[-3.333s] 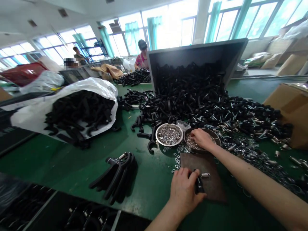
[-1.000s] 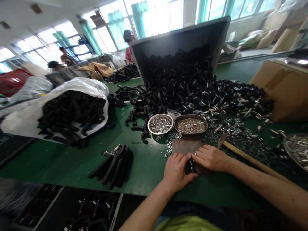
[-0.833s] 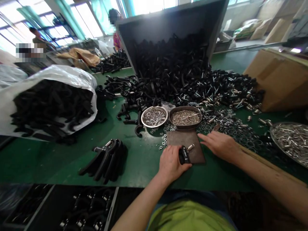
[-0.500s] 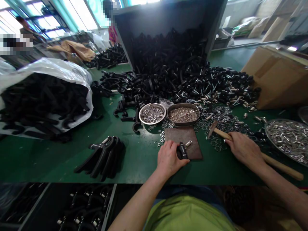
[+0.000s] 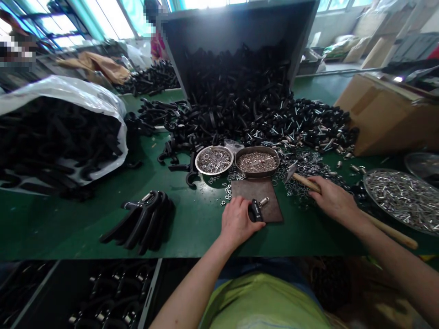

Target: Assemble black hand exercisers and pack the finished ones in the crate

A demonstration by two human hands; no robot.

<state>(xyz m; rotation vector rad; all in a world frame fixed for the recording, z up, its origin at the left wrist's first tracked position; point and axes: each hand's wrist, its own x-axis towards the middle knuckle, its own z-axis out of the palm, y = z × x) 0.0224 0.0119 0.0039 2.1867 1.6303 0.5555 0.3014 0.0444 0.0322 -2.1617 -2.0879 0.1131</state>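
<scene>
Grips a black part [image 5: 255, 211] in the left hand [image 5: 236, 220], between thumb and fingers, right of the palm, at the left edge of a brown plate [image 5: 273, 212]. Slants the left forearm [image 5: 197, 279] up and rightward, with the back of the hand uppermost. Clasps a hammer [image 5: 307, 183] in the right hand [image 5: 333, 199], palm down, right of the plate. Faces, beyond the plate, a round bowl [image 5: 212, 173] beside an oval tin [image 5: 257, 174].
</scene>
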